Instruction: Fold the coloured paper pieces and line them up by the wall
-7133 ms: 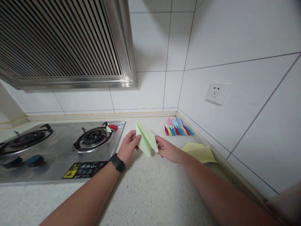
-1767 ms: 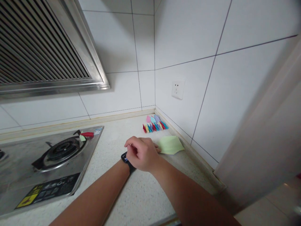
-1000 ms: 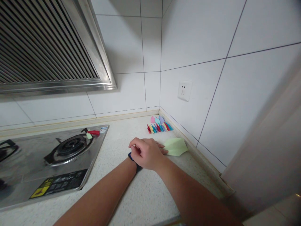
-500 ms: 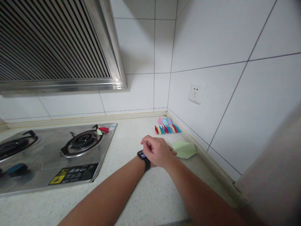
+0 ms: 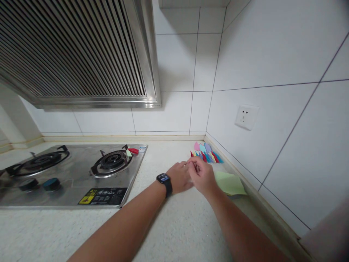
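My left hand (image 5: 178,177), with a black smartwatch (image 5: 163,178) on its wrist, lies low and palm down over the counter. Its fingers reach right, and their tips are partly hidden behind my right hand (image 5: 201,174). The right hand is closed, thumb and fingers curled together at the left fingers; whatever it may hold is hidden. A light green sheet of paper (image 5: 230,183) lies just right of the right hand. Behind the hands, small folded paper pieces (image 5: 208,157) in red, yellow and blue stand in a row, with pink, mint and lilac ones (image 5: 202,147) behind them.
A steel gas stove (image 5: 73,185) is at the left, with red and pale green paper pieces (image 5: 133,151) by its right burner. A range hood (image 5: 81,103) hangs above. The tiled wall (image 5: 278,120) at the right has a socket (image 5: 247,117).
The view has swung left, so everything sits farther right. My right hand has moved off the left wrist toward the left fingers, uncovering the watch and the back of my left hand.
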`<state>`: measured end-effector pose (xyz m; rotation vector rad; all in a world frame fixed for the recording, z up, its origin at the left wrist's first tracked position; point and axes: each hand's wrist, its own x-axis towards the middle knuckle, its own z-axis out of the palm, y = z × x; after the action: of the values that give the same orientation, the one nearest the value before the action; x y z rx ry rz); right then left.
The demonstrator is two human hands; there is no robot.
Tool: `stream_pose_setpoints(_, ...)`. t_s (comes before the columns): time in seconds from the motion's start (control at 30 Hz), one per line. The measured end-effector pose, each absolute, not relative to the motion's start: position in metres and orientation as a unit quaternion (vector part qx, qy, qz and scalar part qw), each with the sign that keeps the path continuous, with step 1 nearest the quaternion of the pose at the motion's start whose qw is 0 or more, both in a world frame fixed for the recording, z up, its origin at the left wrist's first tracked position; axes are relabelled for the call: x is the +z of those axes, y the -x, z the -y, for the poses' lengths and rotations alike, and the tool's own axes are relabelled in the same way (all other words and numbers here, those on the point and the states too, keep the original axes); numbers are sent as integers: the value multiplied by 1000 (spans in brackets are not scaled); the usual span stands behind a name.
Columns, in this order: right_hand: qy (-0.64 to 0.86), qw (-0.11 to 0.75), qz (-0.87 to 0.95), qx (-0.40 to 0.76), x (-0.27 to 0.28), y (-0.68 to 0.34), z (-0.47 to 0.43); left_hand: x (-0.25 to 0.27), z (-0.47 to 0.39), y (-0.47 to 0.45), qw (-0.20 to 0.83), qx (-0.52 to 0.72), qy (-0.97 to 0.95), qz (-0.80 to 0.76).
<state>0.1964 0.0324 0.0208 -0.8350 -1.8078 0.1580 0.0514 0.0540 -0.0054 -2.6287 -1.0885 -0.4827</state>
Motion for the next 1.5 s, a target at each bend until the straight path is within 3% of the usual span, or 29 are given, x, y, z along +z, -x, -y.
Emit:
stream_pose_setpoints(0.2,377,532,756,60,14,-193,-43,29,-97,72,122,-108,792,588)
stream_pose_setpoints(0.43,399,431,809,25,6,-176,-50,28,-123,169,102,-53,727,677)
stream_pose_setpoints(0.67,388,353,851,32,0,-167,-55,16,-138,175,113,-46,717,686)
stream_pose_setpoints(1.1,395,365,840,70,-3,-169,-58,35,-126,139,149,-95,750,638)
stream_pose_setpoints(1.17,409,385,821,104,-8,-168,-63,39,-115,119,147,-125,765,614)
stream_pose_setpoints(1.23,421,408,792,172,-13,-165,-68,41,-98,95,119,-243,790,551)
stream_pose_setpoints(1.37,405,426,703,400,-17,-159,-73,33,-56,47,45,-433,778,453)
stream_pose_setpoints(1.5,349,412,612,577,-8,-156,-62,15,-29,22,18,-506,741,441)
